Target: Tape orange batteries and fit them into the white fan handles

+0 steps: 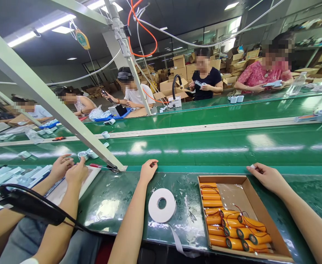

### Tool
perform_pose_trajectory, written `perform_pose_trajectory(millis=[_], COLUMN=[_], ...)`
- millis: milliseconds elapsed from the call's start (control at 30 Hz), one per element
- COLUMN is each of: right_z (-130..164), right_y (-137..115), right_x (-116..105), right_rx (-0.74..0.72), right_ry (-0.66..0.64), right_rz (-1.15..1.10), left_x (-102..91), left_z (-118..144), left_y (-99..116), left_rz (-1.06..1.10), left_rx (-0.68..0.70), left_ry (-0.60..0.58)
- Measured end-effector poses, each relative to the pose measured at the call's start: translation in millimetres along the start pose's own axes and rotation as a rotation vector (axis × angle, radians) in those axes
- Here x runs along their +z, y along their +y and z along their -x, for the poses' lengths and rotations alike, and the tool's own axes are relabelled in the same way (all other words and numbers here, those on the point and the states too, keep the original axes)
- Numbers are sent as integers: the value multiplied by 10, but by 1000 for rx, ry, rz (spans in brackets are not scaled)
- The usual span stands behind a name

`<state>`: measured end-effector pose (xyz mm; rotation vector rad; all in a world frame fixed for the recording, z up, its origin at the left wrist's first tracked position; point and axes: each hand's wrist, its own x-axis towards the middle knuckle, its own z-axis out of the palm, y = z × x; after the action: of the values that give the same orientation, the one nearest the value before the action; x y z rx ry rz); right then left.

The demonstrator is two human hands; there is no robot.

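My left hand (149,171) rests at the near edge of the green conveyor belt, its fingers curled in, with nothing visible in them. Over the same edge, farther right, my right hand (266,178) has thumb and fingers pinched together. A small white bit shows at those fingertips, too small to name. Between my forearms lies a roll of white tape (153,208), its loose end hanging over the table's front edge. Right of the roll is an open cardboard box (270,216) with several orange battery packs (218,230) with thin wires.
At left, a co-worker's hands (77,172) work beside pale blue plastic parts (5,179). A slanting metal post (67,117) meets the bench there. The green conveyor (204,145) runs across, carrying pale blue parts (88,154). Several people sit on its far side.
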<state>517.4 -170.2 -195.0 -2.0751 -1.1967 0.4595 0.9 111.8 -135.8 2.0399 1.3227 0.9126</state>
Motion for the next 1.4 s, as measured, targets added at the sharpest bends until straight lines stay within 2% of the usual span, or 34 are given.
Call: perform_pose_trajectory(millis=[600,1400], right_z=[5,9], right_y=[9,-3], right_x=[-6,-9], right_rx=[8,-42], right_ry=[-1,19], right_rz=[6,-1], left_x=[-37,-18], left_z=[5,4], left_y=[54,28], left_rz=[-41,-1], left_rx=[-80,-71], left_ry=[-10,-6])
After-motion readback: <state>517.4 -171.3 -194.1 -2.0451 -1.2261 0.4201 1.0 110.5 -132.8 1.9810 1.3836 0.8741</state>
